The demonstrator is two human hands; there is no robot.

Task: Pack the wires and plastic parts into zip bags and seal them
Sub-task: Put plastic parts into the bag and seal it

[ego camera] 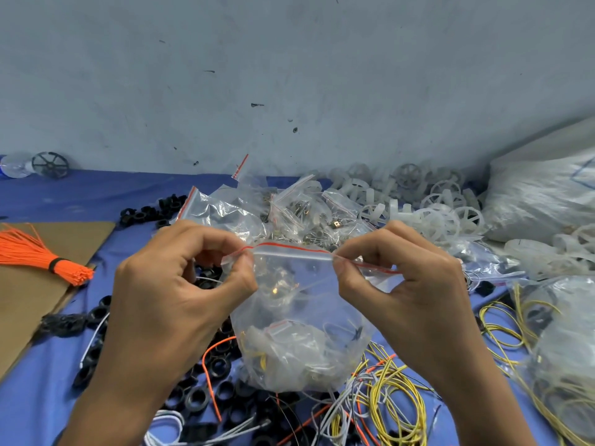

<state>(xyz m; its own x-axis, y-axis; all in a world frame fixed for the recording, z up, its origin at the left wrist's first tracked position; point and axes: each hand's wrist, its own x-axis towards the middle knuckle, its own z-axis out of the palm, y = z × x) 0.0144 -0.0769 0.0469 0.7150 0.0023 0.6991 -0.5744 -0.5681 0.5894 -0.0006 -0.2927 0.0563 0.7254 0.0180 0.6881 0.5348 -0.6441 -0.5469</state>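
Sealing looks like the step in hand: you hold the clear, crinkly plastic zip bag with the red line along its mouth [299, 349] up between both hands, above the blue cloth-covered table [80, 194]. Your left hand [174, 284] pinches the left end of the zip strip between thumb and forefinger. Your right hand [415, 284] pinches it further along, with the other fingers curled in. Whether the strip is pressed closed between the 2 pinches cannot be told. The next move probably calls for a firm pinch run along the ridged strip to its right corner, which sticks out past your right fingers. The film is thin and soft, and it sags round white plastic pieces and thin yellow wire. Below lie springy loose yellow, grey and orange wires [392, 391] and hard black plastic rings [196, 397].
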